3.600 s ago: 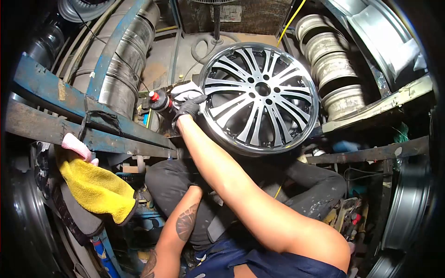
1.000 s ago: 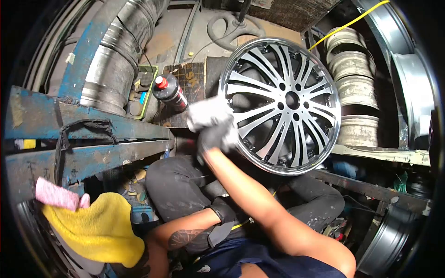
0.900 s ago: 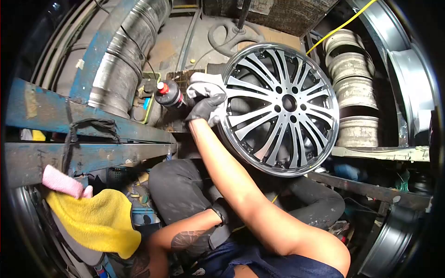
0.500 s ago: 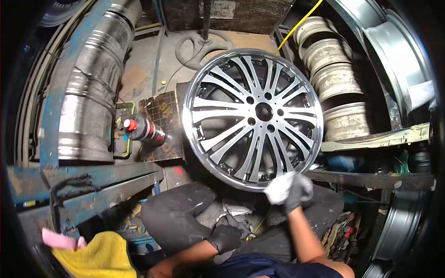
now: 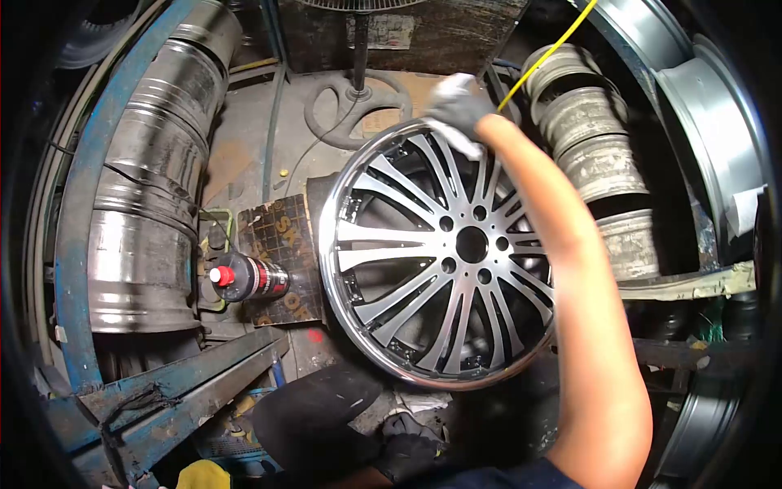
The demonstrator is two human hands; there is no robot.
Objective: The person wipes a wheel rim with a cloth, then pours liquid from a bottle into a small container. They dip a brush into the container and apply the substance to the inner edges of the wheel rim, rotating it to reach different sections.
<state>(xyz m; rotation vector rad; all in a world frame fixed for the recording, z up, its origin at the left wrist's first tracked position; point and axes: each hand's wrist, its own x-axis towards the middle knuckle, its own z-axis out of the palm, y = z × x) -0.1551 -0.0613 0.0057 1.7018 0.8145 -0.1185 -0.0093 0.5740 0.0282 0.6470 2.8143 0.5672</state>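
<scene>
A large alloy wheel rim (image 5: 397,237) with polished spokes and a shiny lip lies face up in front of me. My right hand (image 5: 463,114), in a grey glove, is closed around a white cloth (image 5: 458,140) at the rim's far edge; both are blurred. The right forearm crosses over the rim's right side. Below the near edge, my left hand (image 5: 410,458) hangs low between my legs in a dark glove, close to a shoe (image 5: 405,425). Its fingers blend into the dark surroundings, so I cannot tell their pose.
Left of the rim, a dark bottle with a red cap (image 5: 251,277) leans over a printed board (image 5: 285,228). Bare metal wheel barrels (image 5: 145,261) line the left, with more stacked barrels (image 5: 599,169) at right. A yellow hose (image 5: 547,55) hangs behind; a fan stand (image 5: 359,61) stands at the back.
My right hand has swept the white cloth from the rim's near edge up to its far edge. The view has shifted, so the rim and bottle appear lower.
</scene>
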